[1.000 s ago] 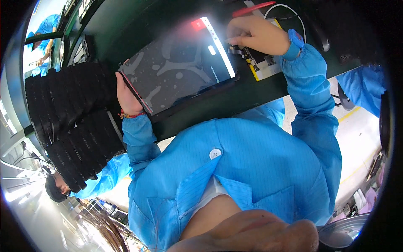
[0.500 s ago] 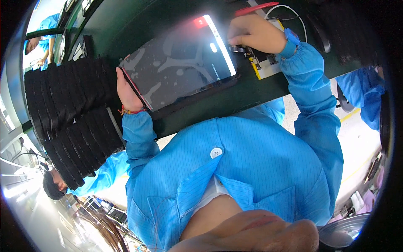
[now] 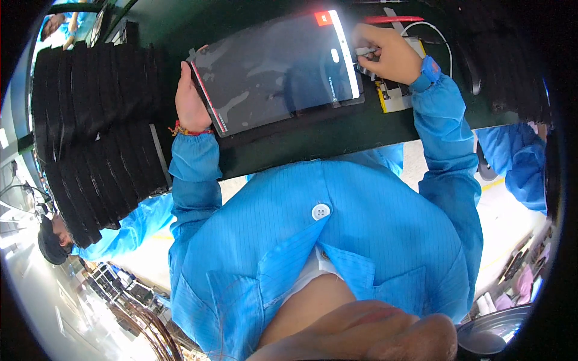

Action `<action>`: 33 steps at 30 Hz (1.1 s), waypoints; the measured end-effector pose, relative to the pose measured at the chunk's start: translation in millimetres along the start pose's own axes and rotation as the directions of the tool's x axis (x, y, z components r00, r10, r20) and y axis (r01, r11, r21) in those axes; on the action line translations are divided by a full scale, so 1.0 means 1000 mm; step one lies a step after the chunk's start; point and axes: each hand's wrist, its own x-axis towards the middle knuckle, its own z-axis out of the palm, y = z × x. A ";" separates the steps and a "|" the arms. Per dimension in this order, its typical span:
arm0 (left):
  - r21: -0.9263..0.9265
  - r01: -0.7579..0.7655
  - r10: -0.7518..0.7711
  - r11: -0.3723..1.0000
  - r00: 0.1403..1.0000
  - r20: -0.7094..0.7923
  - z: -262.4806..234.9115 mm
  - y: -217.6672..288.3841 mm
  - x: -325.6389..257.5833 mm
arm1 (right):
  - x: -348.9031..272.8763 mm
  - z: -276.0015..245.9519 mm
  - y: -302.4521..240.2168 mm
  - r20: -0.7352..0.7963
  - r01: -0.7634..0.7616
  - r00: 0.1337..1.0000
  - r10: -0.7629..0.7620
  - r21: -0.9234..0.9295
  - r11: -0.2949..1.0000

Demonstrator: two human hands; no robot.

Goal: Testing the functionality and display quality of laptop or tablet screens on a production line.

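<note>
A tablet [image 3: 271, 72] with a mostly dark, lit screen and a cloudy-looking film on it lies in front of me. My left hand [image 3: 192, 102] grips its left edge, thumb along the side and the other fingers hidden beneath. Close by the tablet's right edge, my right hand [image 3: 394, 57] pinches a pale cable plug [image 3: 365, 52] between thumb and fingers. Whether the plug touches the tablet I cannot tell. From behind that hand a white cable [image 3: 447, 42] arcs away to the right. Partly under the right wrist lies a yellow-edged circuit assembly [image 3: 394, 99].
Stacked black slabs or sleeves [image 3: 90, 138] fill the left side of the dark green table [image 3: 265, 159]. A red pen-like tool [image 3: 394, 20] lies at the back right. People in blue work clothes are at the left [image 3: 129, 225] and right [image 3: 518, 162].
The tablet and both hands sit further right and a little higher in view. The pale plug now shows between my right fingers. The tablet's screen appears clearer, with less glare.
</note>
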 end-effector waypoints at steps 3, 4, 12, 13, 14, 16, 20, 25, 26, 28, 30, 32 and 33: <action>0.074 -0.043 0.046 0.996 0.998 -0.040 0.002 0.001 -0.002 | 0.002 0.002 0.003 0.016 -0.025 1.000 0.026 -0.054 0.998; 0.043 -0.009 0.008 0.999 1.000 0.011 0.001 0.002 -0.003 | 0.002 0.002 0.003 0.021 -0.024 0.999 0.025 -0.056 0.998; 0.040 0.021 -0.023 0.999 0.998 0.053 0.005 0.002 -0.005 | 0.003 0.002 0.008 0.096 -0.112 0.989 0.115 -0.035 0.993; 0.028 0.008 -0.009 1.000 0.999 0.032 0.004 0.001 -0.005 | 0.004 0.001 0.008 0.101 -0.109 0.989 0.112 -0.036 0.993; 0.018 -0.006 0.005 1.000 1.000 0.011 0.003 0.001 -0.004 | 0.004 0.001 0.008 0.106 -0.113 0.987 0.116 -0.041 0.993; 0.004 0.000 0.000 1.000 1.000 0.017 0.002 0.002 -0.004 | 0.003 0.001 0.012 0.114 -0.116 0.986 0.121 -0.047 0.992; -0.118 0.070 -0.041 0.991 0.971 0.236 -0.013 0.003 0.003 | 0.000 0.005 0.038 -0.098 0.056 0.992 -0.076 -0.198 0.979; -0.037 0.014 -0.010 0.999 0.991 0.131 -0.019 0.001 0.003 | 0.003 -0.011 0.018 -0.284 -0.282 0.919 0.273 0.011 0.959; -0.004 0.023 -0.023 1.000 0.992 0.124 -0.014 0.000 0.007 | -0.006 -0.020 -0.003 -0.292 -0.301 0.912 0.288 0.001 0.954; 0.022 0.006 -0.008 1.000 0.996 0.087 -0.008 0.002 0.003 | -0.008 -0.025 -0.048 -0.390 -0.081 0.919 0.062 -0.033 0.996; 0.046 -0.012 0.010 0.999 0.999 0.044 -0.009 0.003 -0.002 | -0.012 -0.019 -0.036 -0.214 -0.119 0.971 0.111 -0.028 0.992; 0.085 0.019 -0.017 0.996 0.999 -0.029 -0.010 0.002 0.001 | -0.020 0.004 -0.032 -0.328 0.041 0.926 -0.188 -0.408 0.912; 0.080 0.021 -0.019 0.997 0.999 -0.030 -0.009 0.002 0.001 | -0.024 0.005 -0.034 -0.200 -0.025 0.979 -0.037 -0.301 0.953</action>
